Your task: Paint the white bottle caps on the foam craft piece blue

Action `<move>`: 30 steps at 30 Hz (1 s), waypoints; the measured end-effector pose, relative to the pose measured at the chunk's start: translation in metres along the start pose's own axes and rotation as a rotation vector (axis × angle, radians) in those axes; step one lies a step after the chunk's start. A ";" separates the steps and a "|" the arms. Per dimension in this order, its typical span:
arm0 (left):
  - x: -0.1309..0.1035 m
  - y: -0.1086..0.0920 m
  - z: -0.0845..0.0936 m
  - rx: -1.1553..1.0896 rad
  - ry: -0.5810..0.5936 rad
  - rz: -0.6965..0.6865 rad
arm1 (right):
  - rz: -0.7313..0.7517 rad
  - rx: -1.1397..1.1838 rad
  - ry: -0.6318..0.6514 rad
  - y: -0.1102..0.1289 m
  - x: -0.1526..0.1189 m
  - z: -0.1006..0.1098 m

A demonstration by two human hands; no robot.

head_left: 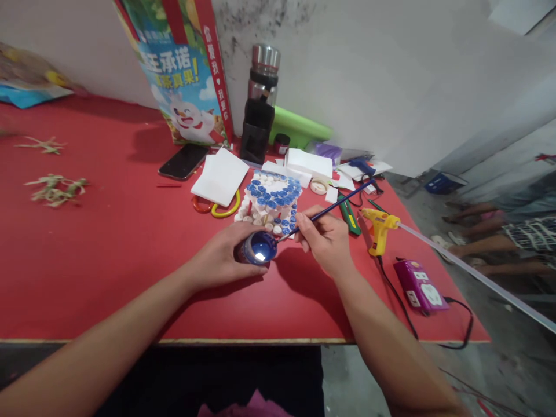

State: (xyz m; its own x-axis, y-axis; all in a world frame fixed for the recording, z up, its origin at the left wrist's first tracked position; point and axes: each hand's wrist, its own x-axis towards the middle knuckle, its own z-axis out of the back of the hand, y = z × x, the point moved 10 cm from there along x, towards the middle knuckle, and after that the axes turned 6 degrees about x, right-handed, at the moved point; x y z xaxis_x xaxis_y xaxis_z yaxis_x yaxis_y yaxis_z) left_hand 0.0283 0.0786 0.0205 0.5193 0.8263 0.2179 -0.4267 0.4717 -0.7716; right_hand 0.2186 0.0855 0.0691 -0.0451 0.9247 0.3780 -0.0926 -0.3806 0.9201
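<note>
My left hand is wrapped round a small jar of blue paint, its mouth tilted towards me. In my right hand is a thin paintbrush, pinched near its tip, with the bristles at the jar's rim. Just behind the jar stands a craft piece covered in small round rosettes. Its upper rosettes are mostly blue, while several lower ones on the left are white. My hands and the jar hide part of its base.
A yellow glue gun, a purple power strip and a green box cutter lie at right. Behind are a bottle, a phone, scissors, white sheets and a bag. People's legs show far right.
</note>
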 end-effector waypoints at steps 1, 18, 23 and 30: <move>0.000 0.000 0.000 -0.003 0.000 0.000 | 0.005 -0.001 0.005 0.001 0.000 -0.001; 0.001 -0.002 0.002 0.010 -0.007 0.005 | 0.015 0.003 -0.145 -0.007 0.002 0.019; 0.002 -0.001 0.002 0.004 -0.001 -0.001 | 0.054 -0.112 -0.152 -0.012 0.005 0.020; 0.001 0.000 0.001 0.007 0.006 0.007 | 0.107 -0.263 -0.116 -0.011 0.007 0.015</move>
State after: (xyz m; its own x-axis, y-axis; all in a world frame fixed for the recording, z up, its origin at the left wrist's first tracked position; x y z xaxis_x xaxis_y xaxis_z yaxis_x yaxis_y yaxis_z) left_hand 0.0285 0.0800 0.0214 0.5207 0.8279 0.2086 -0.4360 0.4678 -0.7688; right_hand 0.2347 0.0963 0.0635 0.0439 0.8680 0.4946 -0.3485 -0.4507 0.8219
